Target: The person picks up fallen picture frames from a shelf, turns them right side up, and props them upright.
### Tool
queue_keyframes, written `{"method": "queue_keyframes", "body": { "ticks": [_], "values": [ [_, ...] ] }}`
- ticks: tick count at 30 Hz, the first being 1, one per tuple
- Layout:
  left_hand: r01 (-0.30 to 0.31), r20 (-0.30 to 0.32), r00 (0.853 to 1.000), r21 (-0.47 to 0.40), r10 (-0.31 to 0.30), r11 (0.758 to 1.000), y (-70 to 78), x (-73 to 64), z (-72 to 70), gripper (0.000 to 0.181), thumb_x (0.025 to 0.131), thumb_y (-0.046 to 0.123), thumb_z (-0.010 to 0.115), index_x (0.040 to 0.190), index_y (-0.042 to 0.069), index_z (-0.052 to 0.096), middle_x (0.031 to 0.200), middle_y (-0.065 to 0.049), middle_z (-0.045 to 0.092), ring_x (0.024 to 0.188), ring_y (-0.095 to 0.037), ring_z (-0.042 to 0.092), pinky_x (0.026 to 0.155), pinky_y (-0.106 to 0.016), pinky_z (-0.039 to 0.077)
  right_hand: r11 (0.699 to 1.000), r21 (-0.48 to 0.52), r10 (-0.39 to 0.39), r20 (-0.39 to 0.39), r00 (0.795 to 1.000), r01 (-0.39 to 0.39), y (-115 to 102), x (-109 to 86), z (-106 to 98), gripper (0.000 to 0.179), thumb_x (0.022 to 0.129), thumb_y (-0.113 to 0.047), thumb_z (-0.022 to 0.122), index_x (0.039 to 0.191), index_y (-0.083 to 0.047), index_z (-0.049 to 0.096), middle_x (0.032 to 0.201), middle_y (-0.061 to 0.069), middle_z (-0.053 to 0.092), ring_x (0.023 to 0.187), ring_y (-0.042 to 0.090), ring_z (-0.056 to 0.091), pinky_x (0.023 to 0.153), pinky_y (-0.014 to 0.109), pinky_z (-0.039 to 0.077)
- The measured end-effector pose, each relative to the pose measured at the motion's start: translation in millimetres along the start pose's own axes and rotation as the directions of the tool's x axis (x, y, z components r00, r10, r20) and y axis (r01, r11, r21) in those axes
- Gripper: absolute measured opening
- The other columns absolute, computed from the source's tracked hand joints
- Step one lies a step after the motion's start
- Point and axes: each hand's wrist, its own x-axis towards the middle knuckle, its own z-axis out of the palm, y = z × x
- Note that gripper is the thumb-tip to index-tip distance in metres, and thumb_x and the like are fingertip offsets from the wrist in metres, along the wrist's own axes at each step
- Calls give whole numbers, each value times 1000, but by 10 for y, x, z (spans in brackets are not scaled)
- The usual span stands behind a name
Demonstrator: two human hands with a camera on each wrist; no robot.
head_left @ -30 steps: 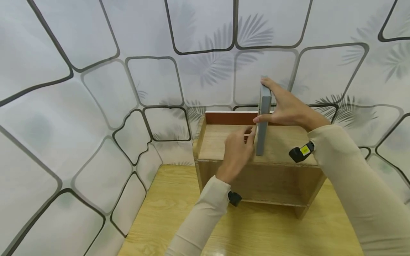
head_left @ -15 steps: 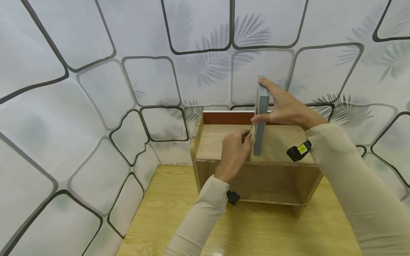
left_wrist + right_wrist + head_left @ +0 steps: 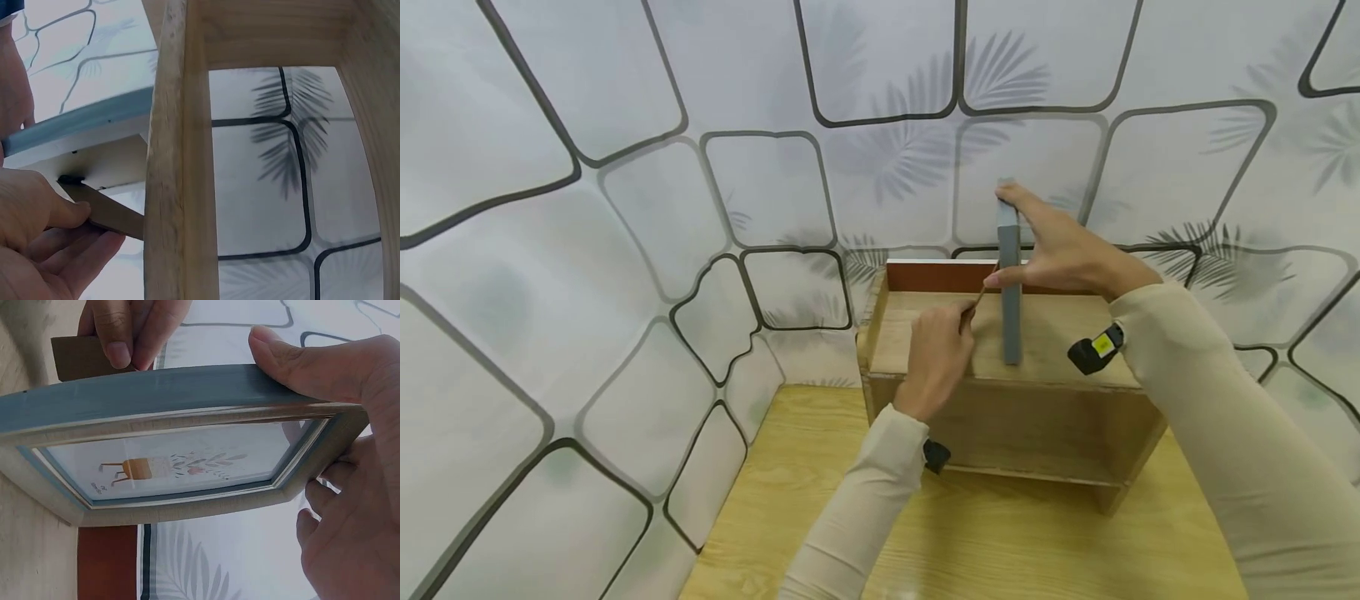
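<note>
A picture frame (image 3: pixel 1011 292) with a blue-grey edge stands upright on the wooden shelf unit's top board, edge toward me in the head view. My right hand (image 3: pixel 1063 250) grips its upper part, thumb on the near edge and fingers over the top. The right wrist view shows the picture (image 3: pixel 144 469), a plant in an orange pot on legs. Left of the frame, my left hand (image 3: pixel 936 354) pinches the brown stand flap (image 3: pixel 112 215) between thumb and fingers. The flap slants out from the frame's back, near a small black fitting (image 3: pixel 71 179).
The wooden shelf unit (image 3: pixel 1037 433) has an open compartment below. A reddish-brown strip (image 3: pixel 928 277) with a white top edge runs along its back. It stands on a yellow wood-grain surface (image 3: pixel 805 467), with patterned wall covering (image 3: pixel 760 192) behind and at left.
My left hand has moved left with the stand flap, swinging it out from the frame's back. The frame has turned slightly, its edge now facing me. My right hand keeps its hold.
</note>
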Motion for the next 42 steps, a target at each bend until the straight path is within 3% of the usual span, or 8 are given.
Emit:
{"method": "queue_keyframes", "body": {
  "ticks": [12, 20, 34, 42],
  "values": [
    [24, -12, 1000, 76, -23, 997, -87, -3, -23, 19, 92, -1, 68, 106, 6, 79, 88, -9, 77, 75, -24, 74, 69, -37, 59, 1000, 6, -26, 32, 999, 25, -42, 102, 72, 116, 80, -29, 88, 162, -5, 10, 168, 16, 7, 154, 34, 6, 122, 54, 12],
    [44, -13, 999, 61, -43, 997, -155, 7, -42, 21, 91, -4, 67, 107, 5, 78, 93, -9, 77, 80, -26, 74, 71, -40, 59, 1000, -2, -22, 53, 998, 22, -66, 173, 120, 117, 81, -29, 87, 163, -6, 7, 169, 15, 4, 154, 35, 5, 122, 54, 10],
    [68, 9, 998, 12, -68, 998, -199, -18, -5, 14, 95, 0, 66, 102, 4, 77, 88, -8, 77, 74, -23, 73, 67, -37, 58, 1000, 5, -15, 81, 997, 15, -89, 208, 199, 117, 83, -32, 85, 163, -10, 2, 169, 13, -3, 155, 30, -1, 122, 52, 8],
    [72, -18, 997, 61, -71, 996, -229, -26, -27, 13, 96, 4, 66, 104, 5, 76, 86, -7, 76, 72, -21, 72, 64, -35, 58, 999, 3, -35, 93, 995, 35, -88, 273, 221, 118, 83, -32, 85, 163, -9, 1, 169, 12, -4, 155, 28, -5, 123, 51, 5]
  ]
}}
